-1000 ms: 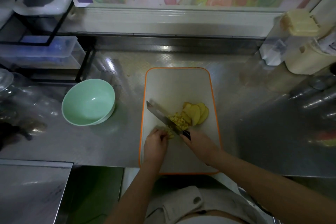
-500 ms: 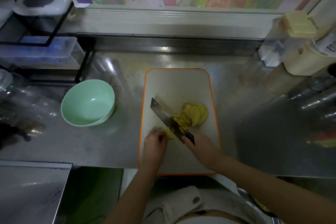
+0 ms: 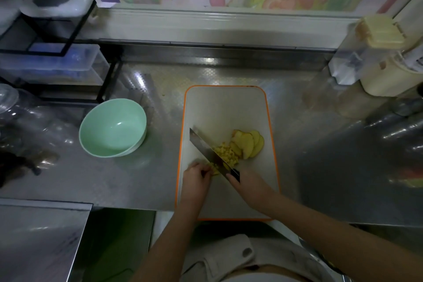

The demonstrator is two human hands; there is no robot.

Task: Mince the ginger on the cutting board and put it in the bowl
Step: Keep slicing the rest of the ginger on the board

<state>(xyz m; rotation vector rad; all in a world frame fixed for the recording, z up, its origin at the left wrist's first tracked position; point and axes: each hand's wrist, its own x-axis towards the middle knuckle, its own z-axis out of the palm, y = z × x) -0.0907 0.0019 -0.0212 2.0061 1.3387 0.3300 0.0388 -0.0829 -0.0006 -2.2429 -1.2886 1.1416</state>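
Observation:
A white cutting board point(image 3: 225, 107) with an orange rim lies on the steel counter. On it sit several ginger slices point(image 3: 250, 144) and a small heap of minced ginger point(image 3: 225, 152). My right hand point(image 3: 250, 186) grips the dark handle of a knife point(image 3: 204, 147), whose blade slants up-left across the mince. My left hand point(image 3: 195, 179) has curled fingers that hold a bit of ginger point(image 3: 214, 168) against the board just left of the blade. A mint-green bowl point(image 3: 113, 127) stands empty on the counter to the board's left.
A black wire rack with clear plastic boxes point(image 3: 49, 62) fills the back left. Cream and clear containers point(image 3: 380, 57) stand at the back right. The counter's front edge point(image 3: 114, 207) runs just below my hands, and a steel surface point(image 3: 41, 236) lies lower left.
The knife blade rose and shifted a little over the mince, then came down again. My left hand has stayed at the ginger beside the blade.

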